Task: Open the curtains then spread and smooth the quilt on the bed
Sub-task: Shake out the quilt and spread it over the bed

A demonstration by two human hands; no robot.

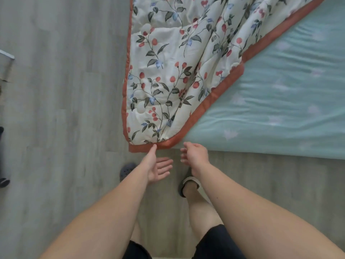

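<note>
The left hand [155, 168] has its fingers spread wide, palm up, thumb tip touching the rust-red border at the corner of the floral quilt [168, 75]. The right hand [196, 155] hangs loosely open, holding nothing. The quilt corner overhangs the bed [280, 109].

The quilt [177, 75] lies across the left part of the bed [280, 101], its left edge hanging over the bed's side above the floor [61, 109] — its near corner reaches the bed's front edge. Just before that corner are both hands: the left hand [158, 167] with a fingertip touching the border, the right hand [196, 156] just beside it, right of the corner. Below them, on the floor, stand two feet in slippers [188, 184].
</note>
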